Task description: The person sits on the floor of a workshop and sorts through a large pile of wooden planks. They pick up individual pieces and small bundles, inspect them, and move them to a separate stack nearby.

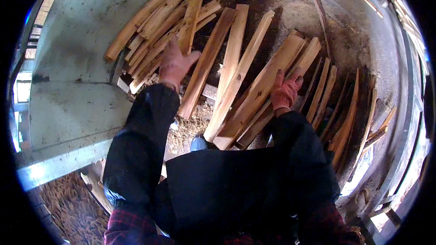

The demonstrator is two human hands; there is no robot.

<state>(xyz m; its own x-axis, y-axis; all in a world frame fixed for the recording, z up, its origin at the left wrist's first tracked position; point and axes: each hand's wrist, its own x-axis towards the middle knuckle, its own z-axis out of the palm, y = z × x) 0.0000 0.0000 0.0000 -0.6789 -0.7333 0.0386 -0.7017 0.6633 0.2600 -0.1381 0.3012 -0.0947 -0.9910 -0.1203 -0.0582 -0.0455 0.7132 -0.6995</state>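
Note:
My left hand point(175, 65), in a pinkish glove, lies on the left stack of wooden slats point(159, 11) with its thumb spread away. It touches a slat point(193, 13) that lies across the stack; its fingers are partly hidden. To the right, my gloved right hand point(286, 91) rests by a thick wooden plank point(268, 88) and a narrower one beside it point(311, 52), fingers apart. Between the hands lean several loose slats, among them a darker one point(206, 66) and a long pale one point(240, 72).
A large pale green metal panel point(77, 63) stands on the left. More thin slats point(324, 90) stand in a row at the right. Sawdust point(181, 138) covers the ground below my hands. A metal rail point(408, 122) runs along the far right.

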